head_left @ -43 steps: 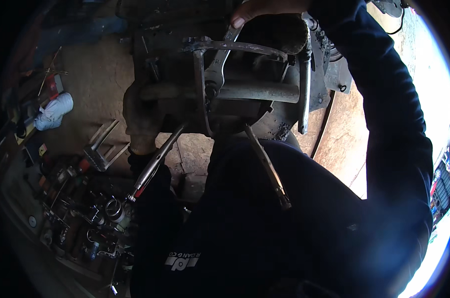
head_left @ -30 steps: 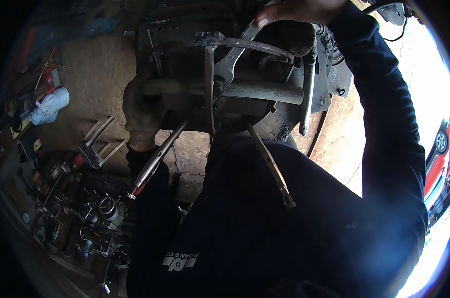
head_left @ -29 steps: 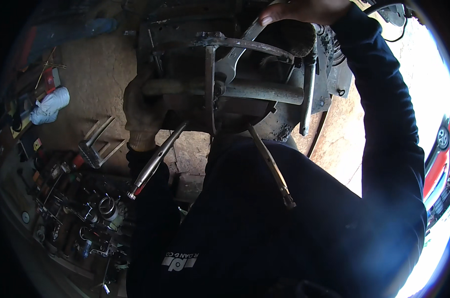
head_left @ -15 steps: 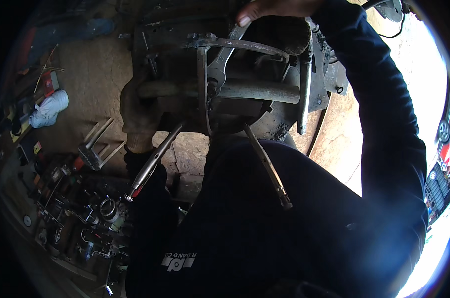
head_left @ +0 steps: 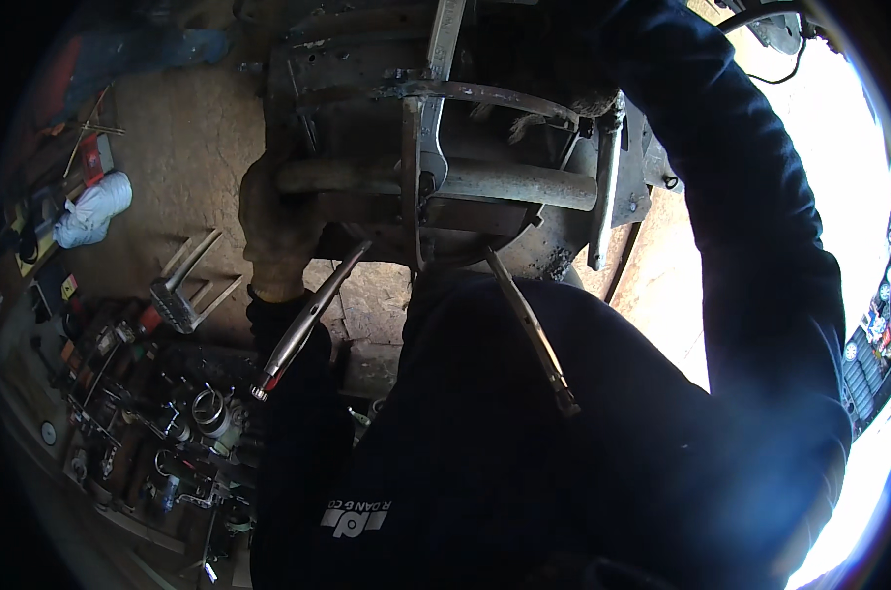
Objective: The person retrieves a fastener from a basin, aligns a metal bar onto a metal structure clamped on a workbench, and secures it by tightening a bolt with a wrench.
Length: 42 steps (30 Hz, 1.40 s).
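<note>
A long open-ended wrench [head_left: 436, 108] stands nearly upright, its lower jaw at a bolt [head_left: 427, 183] beside a horizontal pipe [head_left: 524, 184]. Its upper end leaves the picture at the top. My right sleeve [head_left: 760, 177] reaches up to the top edge; the right hand itself is not visible. My left hand [head_left: 273, 221] is at the left end of the pipe, against the dark metal assembly [head_left: 475, 216]. Shadow hides its fingers. Below the assembly hang a silvery plier-like handle [head_left: 308, 329] with a screw end and a second slim metal handle [head_left: 534, 329].
A curved metal bar [head_left: 504, 95] crosses the assembly above the pipe. To the left are a grey forked metal bracket [head_left: 185, 295], a white cloth bundle [head_left: 93, 208] and a cluttered heap of tools and parts [head_left: 190, 433]. Bright daylight falls on the right.
The wrench has swung from leaning right to nearly upright, its upper end now beyond the top edge. My right hand, earlier visible at that end, has gone out of sight.
</note>
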Tool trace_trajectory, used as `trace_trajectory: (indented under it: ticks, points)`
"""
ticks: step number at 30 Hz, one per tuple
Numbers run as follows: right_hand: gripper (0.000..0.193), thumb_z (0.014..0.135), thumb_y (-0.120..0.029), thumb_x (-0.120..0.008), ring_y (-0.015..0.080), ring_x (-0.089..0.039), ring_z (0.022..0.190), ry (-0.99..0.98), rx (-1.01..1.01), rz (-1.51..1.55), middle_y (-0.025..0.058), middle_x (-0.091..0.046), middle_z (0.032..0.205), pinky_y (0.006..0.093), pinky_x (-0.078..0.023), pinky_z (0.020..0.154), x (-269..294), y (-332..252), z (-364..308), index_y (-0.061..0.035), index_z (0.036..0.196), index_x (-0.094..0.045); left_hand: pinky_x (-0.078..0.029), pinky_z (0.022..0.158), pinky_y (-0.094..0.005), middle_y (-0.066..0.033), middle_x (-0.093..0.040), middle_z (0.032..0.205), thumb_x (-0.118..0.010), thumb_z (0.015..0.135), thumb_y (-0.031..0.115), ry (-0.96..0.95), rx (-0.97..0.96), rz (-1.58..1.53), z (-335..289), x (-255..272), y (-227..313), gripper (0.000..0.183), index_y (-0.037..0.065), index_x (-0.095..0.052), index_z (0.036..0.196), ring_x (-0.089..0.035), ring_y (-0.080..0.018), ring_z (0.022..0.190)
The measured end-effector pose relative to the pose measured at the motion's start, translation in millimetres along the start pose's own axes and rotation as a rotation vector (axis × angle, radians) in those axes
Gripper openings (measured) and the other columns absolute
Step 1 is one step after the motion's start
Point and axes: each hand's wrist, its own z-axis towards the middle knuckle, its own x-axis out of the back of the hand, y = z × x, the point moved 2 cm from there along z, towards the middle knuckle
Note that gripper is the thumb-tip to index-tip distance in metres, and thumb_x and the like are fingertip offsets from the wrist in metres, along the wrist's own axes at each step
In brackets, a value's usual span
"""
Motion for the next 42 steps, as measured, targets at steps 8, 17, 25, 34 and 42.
trace_trajectory:
  ticks: [8,17,25,34,42]
  points:
    - [0.035,0.101,-0.029,-0.069,0.0232,-0.063,0.078,0.276,-0.457,0.921,0.01,-0.064,0.089,0.0413,-0.051,0.071,-46,34,-6,0.0027,0.114,-0.066,-0.055,0.09,-0.0458,-0.0167,-0.069,0.114,-0.091,0.066,0.009,0.118,-0.227,0.132,-10,0,-8,0.071,0.003,-0.061,0.129,-0.068,-0.036,0.104]
    - [0.022,0.098,-0.005,-0.063,0.0175,-0.058,0.075,0.137,-0.405,0.501,0.0062,-0.059,0.091,0.036,-0.049,0.063,-43,28,-6,-0.0004,0.119,-0.066,-0.051,0.088,-0.0506,-0.0151,-0.065,0.11,-0.088,0.066,0.014,0.119,-0.22,0.24,-12,-1,-2,0.068,0.006,-0.06,0.127,-0.063,-0.0387,0.104]
    - [0.045,0.083,0.011,-0.067,0.0209,-0.064,0.081,0.005,-0.296,0.108,0.0083,-0.065,0.1,0.0337,-0.052,0.063,-45,34,1,0.0003,0.126,-0.069,-0.051,0.088,-0.0501,-0.0166,-0.064,0.111,-0.086,0.068,0.012,0.141,-0.286,0.348,-9,-3,4,0.065,0.006,-0.059,0.128,-0.062,-0.0394,0.104]
    - [0.016,0.085,-0.001,-0.072,0.0293,-0.065,0.075,0.101,0.355,-0.31,0.0135,-0.067,0.094,0.0447,-0.054,0.068,-110,30,72,-0.0004,0.1,-0.07,-0.053,0.083,-0.0468,-0.0156,-0.066,0.111,-0.087,0.072,0.014,0.039,-0.144,0.111,-10,6,-7,0.061,0.005,-0.059,0.127,-0.065,-0.0367,0.098]
    - [0.022,0.103,-0.023,-0.066,0.0269,-0.06,0.066,-0.545,-0.166,0.291,0.0113,-0.063,0.077,0.0463,-0.05,0.064,-138,64,105,-0.003,0.095,-0.068,-0.056,0.08,-0.0433,-0.0162,-0.067,0.108,-0.089,0.078,0.036,0.139,-0.538,0.223,4,-1,15,0.067,0.002,-0.058,0.126,-0.068,-0.0341,0.094]
